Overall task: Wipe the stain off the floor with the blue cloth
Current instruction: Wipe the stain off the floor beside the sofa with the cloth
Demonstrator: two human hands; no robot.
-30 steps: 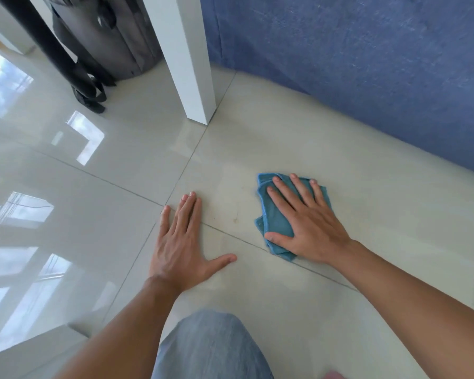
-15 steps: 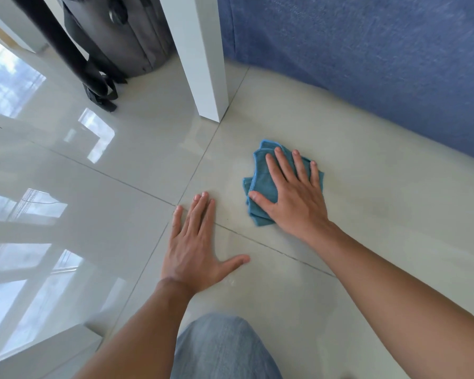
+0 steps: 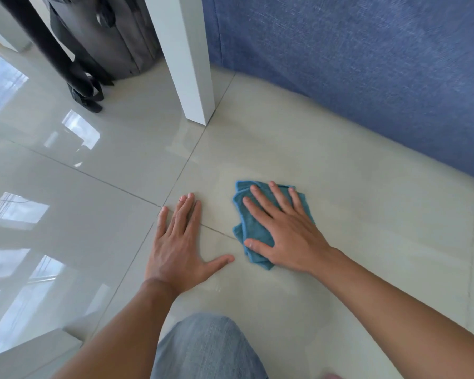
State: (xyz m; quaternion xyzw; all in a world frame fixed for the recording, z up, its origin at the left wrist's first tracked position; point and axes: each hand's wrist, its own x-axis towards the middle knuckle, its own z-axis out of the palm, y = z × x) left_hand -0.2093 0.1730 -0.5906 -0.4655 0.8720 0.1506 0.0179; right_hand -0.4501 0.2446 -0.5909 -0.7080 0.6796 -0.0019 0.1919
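A folded blue cloth (image 3: 253, 225) lies on the glossy beige tile floor (image 3: 340, 187). My right hand (image 3: 288, 231) presses flat on top of it, fingers spread, covering most of the cloth. My left hand (image 3: 181, 247) rests flat on the floor just to the left, fingers together, thumb pointing toward the cloth, holding nothing. A tiny dark speck (image 3: 213, 220) sits on the tile between the two hands, near a grout line. No clear stain shows; the tile under the cloth is hidden.
A white furniture leg (image 3: 186, 64) stands on the floor beyond the hands. A blue fabric sofa side (image 3: 353, 64) runs along the right. A dark grey bag (image 3: 104, 36) with straps sits at the back left. My knee in light jeans (image 3: 205, 348) is at the bottom.
My right hand slid the cloth away toward the furniture leg and then pulled it back toward me. The left hand stayed planted on the floor.
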